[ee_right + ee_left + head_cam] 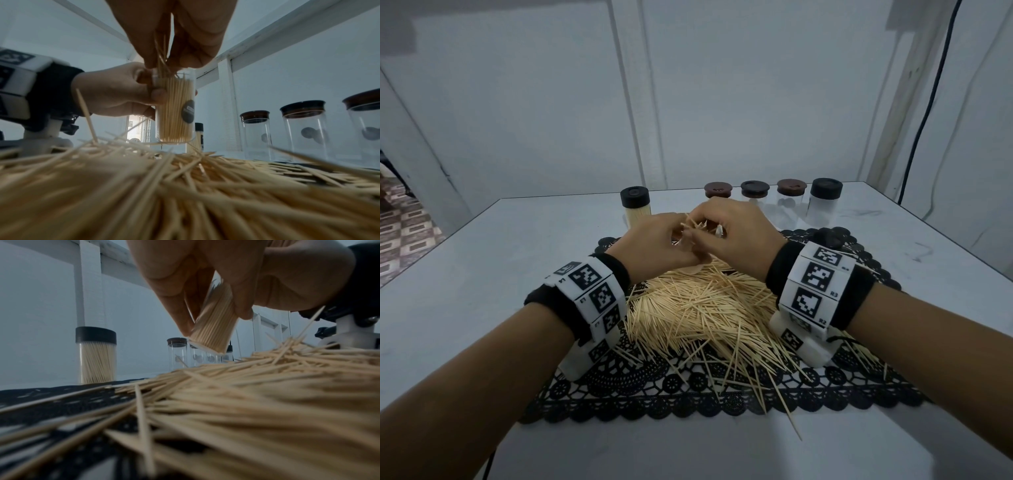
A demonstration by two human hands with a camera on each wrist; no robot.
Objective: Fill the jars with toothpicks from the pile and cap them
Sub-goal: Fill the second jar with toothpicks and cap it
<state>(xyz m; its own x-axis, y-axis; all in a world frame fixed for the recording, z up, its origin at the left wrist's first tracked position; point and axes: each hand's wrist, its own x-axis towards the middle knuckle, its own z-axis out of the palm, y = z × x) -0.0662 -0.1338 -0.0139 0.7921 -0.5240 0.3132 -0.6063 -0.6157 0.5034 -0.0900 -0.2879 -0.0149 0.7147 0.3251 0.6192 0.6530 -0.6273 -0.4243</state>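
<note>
While the left hand (pixel 115 94) curls its fingers round an uncapped clear jar (pixel 174 107) already packed with toothpicks, the right hand (pixel 174 32) pinches a small bunch of toothpicks (pixel 162 61) at the jar's mouth, their lower ends among those standing inside. Both hands are raised above the far edge of the toothpick pile (pixel 705 308), which sprawls over a black lace mat (pixel 688 394) on the white desk (pixel 465 274). From the left wrist view the jar is tilted, its base lifted clear of the pile; a dark round label shows on its side in the right wrist view. At the far left of the desk stands a filled jar (pixel 636 209) with a black cap, well apart from the held one. To the far right stand four capped jars (pixel 774 202) in a row, clear and holding no toothpicks. A loose black cap (pixel 828 238) lies on the mat just beyond the right wrist. Each wrist wears a black band with white marker blocks (pixel 815 287).
</note>
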